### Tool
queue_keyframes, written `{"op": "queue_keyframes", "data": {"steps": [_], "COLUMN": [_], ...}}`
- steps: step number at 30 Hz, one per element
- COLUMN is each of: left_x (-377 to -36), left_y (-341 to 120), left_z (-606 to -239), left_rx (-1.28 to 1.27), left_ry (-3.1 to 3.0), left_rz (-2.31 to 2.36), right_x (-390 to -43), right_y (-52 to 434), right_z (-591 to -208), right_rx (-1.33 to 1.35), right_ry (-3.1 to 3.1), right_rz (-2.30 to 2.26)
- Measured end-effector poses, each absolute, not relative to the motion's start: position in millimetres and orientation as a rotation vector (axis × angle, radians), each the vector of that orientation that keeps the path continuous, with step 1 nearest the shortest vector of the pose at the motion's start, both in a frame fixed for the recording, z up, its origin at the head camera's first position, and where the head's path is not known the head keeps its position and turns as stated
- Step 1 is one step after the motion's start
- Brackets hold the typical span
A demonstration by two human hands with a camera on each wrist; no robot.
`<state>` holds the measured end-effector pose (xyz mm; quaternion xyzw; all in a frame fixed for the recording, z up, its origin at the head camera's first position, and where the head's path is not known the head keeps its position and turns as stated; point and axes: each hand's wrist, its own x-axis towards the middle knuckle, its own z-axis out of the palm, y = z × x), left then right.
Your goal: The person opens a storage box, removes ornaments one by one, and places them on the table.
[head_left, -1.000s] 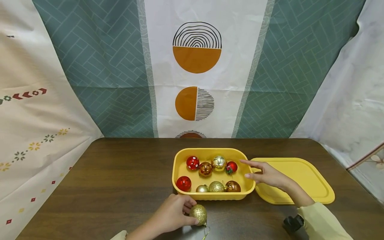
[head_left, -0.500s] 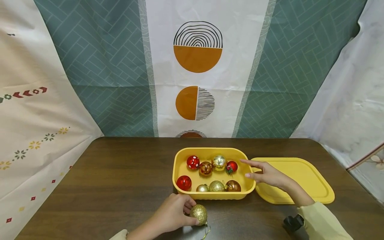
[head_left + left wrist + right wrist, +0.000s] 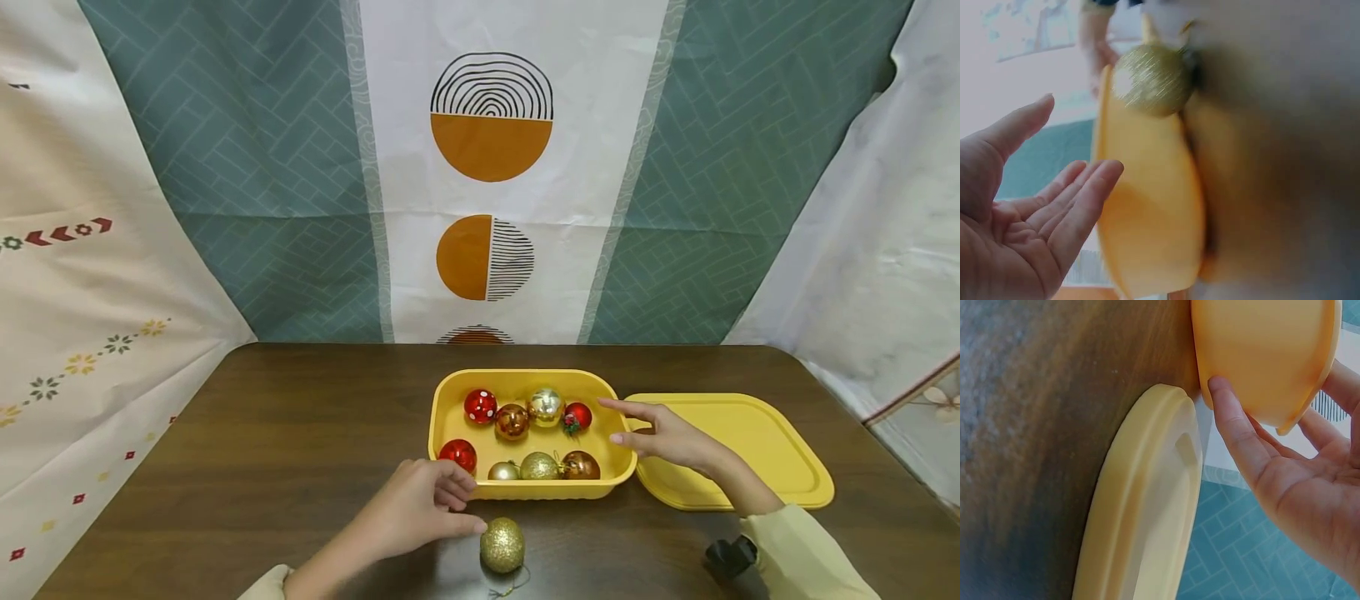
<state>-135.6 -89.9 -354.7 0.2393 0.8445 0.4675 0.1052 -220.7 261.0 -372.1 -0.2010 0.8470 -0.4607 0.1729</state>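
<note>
In the head view a gold glitter bauble [image 3: 502, 546] with a thin hanging loop lies on the table in front of the yellow plastic box [image 3: 540, 490]. My left hand [image 3: 423, 508] is just left of this bauble, thumb and fingers spread apart; the left wrist view shows a gap between the fingers and the bauble [image 3: 1152, 80]. My right hand [image 3: 675, 435] holds the box's right end, with fingertips over the rim and other fingers against the outer wall [image 3: 1260, 356]. Inside the box lie several red, gold and brown baubles, including a polka-dot red bauble [image 3: 480, 406].
A yellow lid [image 3: 735, 450] lies flat on the dark wooden table [image 3: 315, 433], right of the box and partly beneath my right forearm. A patterned curtain [image 3: 300, 208] hangs behind the table's far edge.
My left hand has let go of the gold glitter bauble and drawn a little to the left and away. The bauble stays on the table; my right hand has kept its place.
</note>
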Motion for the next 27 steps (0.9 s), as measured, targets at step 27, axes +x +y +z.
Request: {"op": "queue_keyframes", "data": {"steps": [27], "left_x": [-222.7], "left_y": [-43.5], "left_z": [-367.4], "left_rx": [0.807], "left_ry": [2.870], "left_rz": [1.125], "right_x": [-220.4], "right_y": [262.0], "right_z": [-373.0], "right_rx": [-0.561], "right_ry": [2.363], "right_rz": [-1.329]}}
